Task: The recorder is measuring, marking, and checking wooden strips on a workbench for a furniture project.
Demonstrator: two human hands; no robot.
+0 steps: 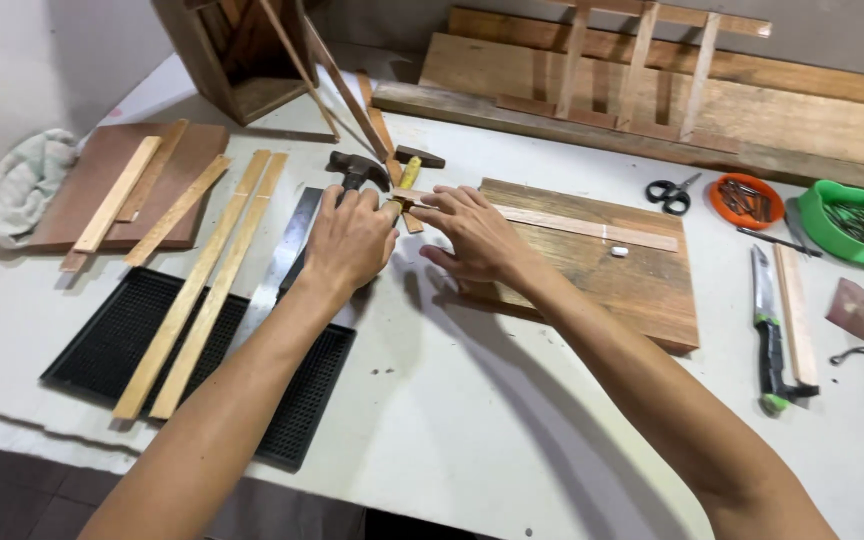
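Note:
My left hand is curled around the handle of a hammer, whose dark head points away from me. My right hand rests flat, fingers spread, on the left end of a thin wooden strip. That strip lies across a brown wooden board. A small white bit sits on the board below the strip. Short wood pieces and a yellow-handled tool lie just beyond my fingers.
Two long wooden slats and a metal ruler cross a black mat at left. Right side: scissors, orange dish of nails, green bowl, knife. Planks and a wooden frame stand behind.

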